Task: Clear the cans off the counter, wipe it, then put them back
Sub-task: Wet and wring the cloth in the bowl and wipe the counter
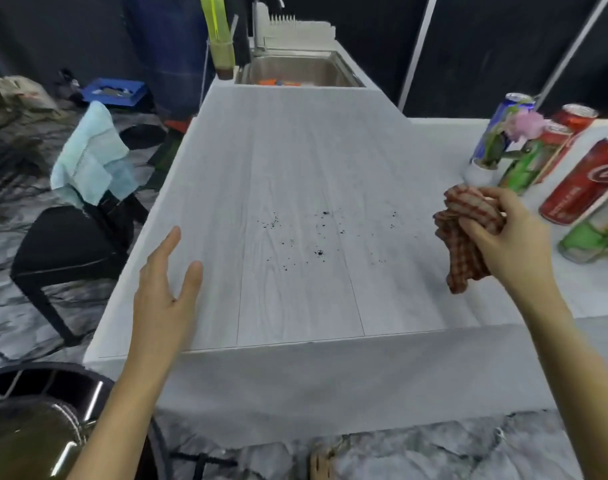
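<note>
The pale wood-grain counter (295,161) stretches ahead, with dark crumbs (318,252) scattered across its middle. My right hand (503,233) is shut on a crumpled red-checked cloth (463,237), held just above the counter's right side. My left hand (167,289) hovers open, fingers spread, over the near left part of the counter. Several cans stand on the white side surface to the right: a blue can (503,126), a green can (524,164), a red can (586,181), another red can (572,116) behind, and a green can (593,233) nearest me.
A small white vase (479,173) with a pink flower stands among the cans. A steel sink (295,69) sits at the counter's far end. On the left stands a black chair (70,244) draped with a light-blue cloth (91,157). A round metal bin (35,427) is at bottom left.
</note>
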Demonstrator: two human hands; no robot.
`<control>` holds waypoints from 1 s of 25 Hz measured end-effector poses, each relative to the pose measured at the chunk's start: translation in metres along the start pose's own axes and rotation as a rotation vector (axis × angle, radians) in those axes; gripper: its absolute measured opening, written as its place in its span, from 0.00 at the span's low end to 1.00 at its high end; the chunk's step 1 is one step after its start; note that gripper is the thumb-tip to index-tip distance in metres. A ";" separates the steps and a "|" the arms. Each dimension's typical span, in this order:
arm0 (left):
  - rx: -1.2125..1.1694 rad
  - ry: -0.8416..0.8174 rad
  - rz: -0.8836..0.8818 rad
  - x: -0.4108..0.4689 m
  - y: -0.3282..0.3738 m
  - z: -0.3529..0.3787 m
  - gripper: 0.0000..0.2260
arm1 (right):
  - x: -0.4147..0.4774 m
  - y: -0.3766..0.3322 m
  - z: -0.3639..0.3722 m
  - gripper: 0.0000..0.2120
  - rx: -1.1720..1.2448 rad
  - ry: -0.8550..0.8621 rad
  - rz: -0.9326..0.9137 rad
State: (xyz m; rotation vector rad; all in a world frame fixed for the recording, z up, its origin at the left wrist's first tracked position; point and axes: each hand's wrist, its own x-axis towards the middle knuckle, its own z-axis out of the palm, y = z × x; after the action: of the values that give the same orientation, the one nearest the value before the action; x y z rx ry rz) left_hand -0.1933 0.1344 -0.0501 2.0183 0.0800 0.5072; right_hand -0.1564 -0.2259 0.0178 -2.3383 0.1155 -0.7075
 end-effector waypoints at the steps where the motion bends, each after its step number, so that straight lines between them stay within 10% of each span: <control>1: -0.002 -0.018 -0.009 0.005 -0.003 0.006 0.22 | 0.010 0.016 -0.008 0.16 -0.070 0.013 0.028; 10: 0.091 -0.018 -0.058 0.036 -0.033 0.023 0.21 | 0.058 0.117 0.005 0.27 -0.484 -0.384 0.161; 15: 0.134 0.030 -0.129 0.053 -0.066 0.013 0.24 | 0.047 0.125 0.024 0.24 -0.429 -0.282 0.040; 25: 0.032 -0.039 -0.143 0.061 -0.065 0.013 0.25 | -0.040 -0.042 0.138 0.22 -0.187 -0.593 -0.276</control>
State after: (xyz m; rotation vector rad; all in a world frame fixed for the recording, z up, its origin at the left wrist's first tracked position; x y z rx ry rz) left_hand -0.1230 0.1713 -0.0914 2.0356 0.2081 0.3786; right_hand -0.1235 -0.1015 -0.0591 -2.6720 -0.4266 -0.1030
